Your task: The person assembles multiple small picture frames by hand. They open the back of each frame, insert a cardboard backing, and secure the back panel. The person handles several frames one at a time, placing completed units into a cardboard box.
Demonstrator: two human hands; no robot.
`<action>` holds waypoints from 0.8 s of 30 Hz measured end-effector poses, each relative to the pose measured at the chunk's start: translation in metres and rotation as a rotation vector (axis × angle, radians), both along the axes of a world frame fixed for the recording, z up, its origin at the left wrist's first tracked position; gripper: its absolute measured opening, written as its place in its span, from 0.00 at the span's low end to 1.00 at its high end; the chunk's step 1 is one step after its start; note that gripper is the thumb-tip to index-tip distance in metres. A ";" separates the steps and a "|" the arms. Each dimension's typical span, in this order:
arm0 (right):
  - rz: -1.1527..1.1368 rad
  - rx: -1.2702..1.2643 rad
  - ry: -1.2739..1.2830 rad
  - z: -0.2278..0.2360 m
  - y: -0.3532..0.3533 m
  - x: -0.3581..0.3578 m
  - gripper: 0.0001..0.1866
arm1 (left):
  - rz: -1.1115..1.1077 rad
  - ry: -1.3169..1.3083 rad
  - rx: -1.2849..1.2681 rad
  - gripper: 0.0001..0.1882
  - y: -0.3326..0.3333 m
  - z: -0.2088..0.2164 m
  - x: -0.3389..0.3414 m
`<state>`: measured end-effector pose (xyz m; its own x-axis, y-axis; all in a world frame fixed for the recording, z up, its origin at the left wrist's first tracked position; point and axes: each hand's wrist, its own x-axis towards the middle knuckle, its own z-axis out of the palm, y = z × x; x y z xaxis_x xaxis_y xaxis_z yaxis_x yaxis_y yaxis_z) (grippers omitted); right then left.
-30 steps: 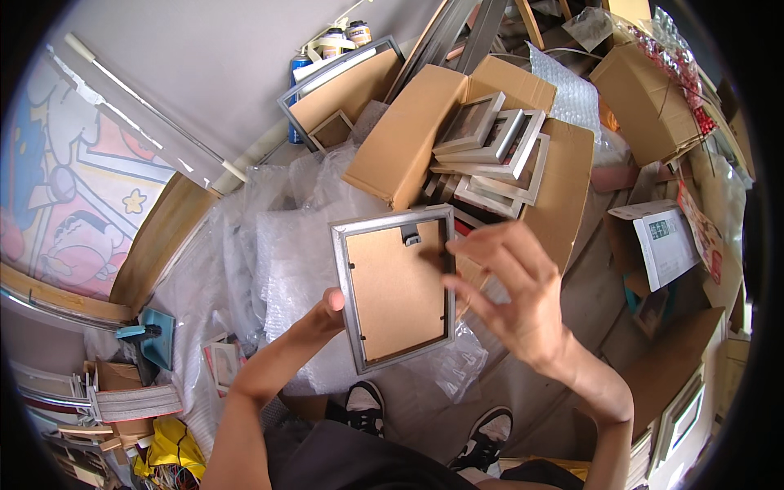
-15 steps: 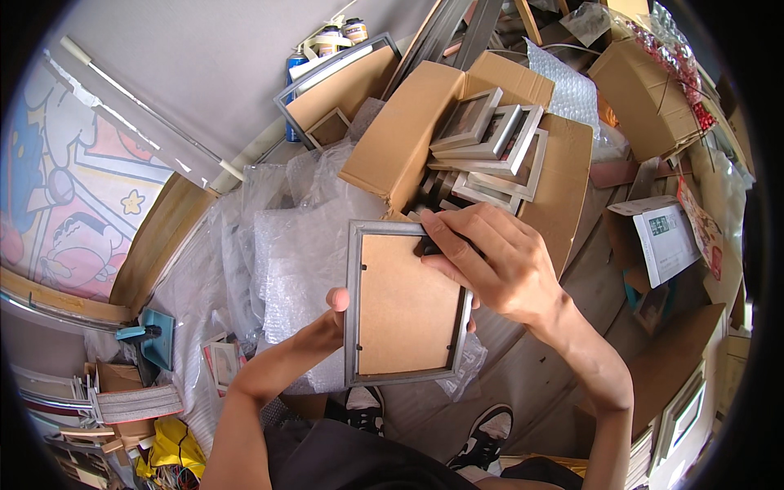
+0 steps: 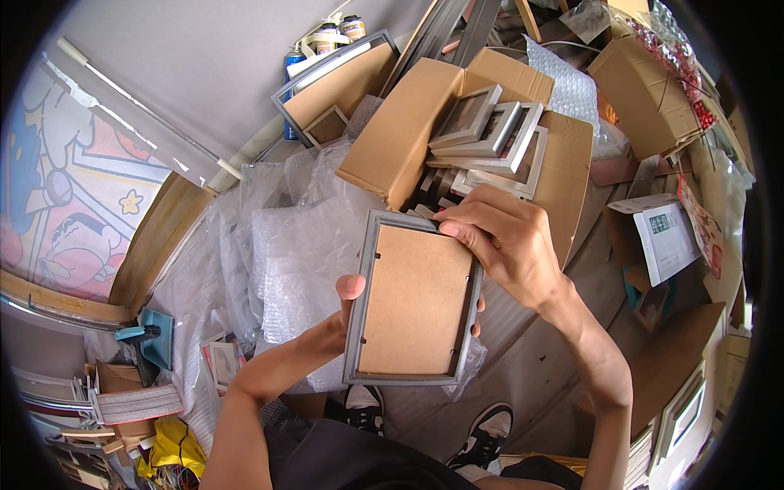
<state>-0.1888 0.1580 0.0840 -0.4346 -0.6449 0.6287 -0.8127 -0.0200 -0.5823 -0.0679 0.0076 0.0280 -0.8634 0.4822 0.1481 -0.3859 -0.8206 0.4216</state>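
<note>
A grey picture frame (image 3: pixel 353 327) is held up in front of me, its brown backing board (image 3: pixel 412 302) facing me. Small dark tabs stand along the inner edges of the frame. My left hand (image 3: pixel 350 290) grips it from behind, thumb on the left edge and fingertips showing past the right edge. At the frame's upper right corner, my right hand (image 3: pixel 510 249) is closed in a pinch against the top edge. Something dark shows at its fingertips, too hidden to name. Just beyond stands an open cardboard box (image 3: pixel 408 122) with several silver-grey picture frames (image 3: pixel 490 143).
Bubble wrap (image 3: pixel 298 253) covers the floor to the left of the frame. Against the wall lean a larger frame (image 3: pixel 343 82) and long dark mouldings (image 3: pixel 449 37). Another carton (image 3: pixel 645 98) stands at the far right, a white box (image 3: pixel 665 237) nearer. A teal dustpan (image 3: pixel 157 339) lies left.
The right hand has moved from over the backing board to the frame's top edge, its fingers drawn closer together. The frame has tilted clockwise and shifted slightly right.
</note>
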 end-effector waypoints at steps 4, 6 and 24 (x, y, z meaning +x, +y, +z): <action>0.026 0.046 -0.126 0.006 0.002 -0.004 0.07 | 0.040 0.058 -0.106 0.60 -0.005 -0.005 -0.005; 0.048 0.017 -0.224 0.006 0.004 -0.003 0.06 | 0.037 0.062 -0.097 0.62 -0.005 -0.004 -0.003; -0.079 -0.045 0.133 0.021 0.004 0.021 0.15 | 0.281 0.050 -0.424 0.62 -0.007 0.018 0.002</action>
<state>-0.1676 0.1617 0.1053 -0.3940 -0.5824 0.7111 -0.8824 0.0233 -0.4699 -0.0661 0.0009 0.0461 -0.9652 0.2593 0.0341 -0.1460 -0.6428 0.7520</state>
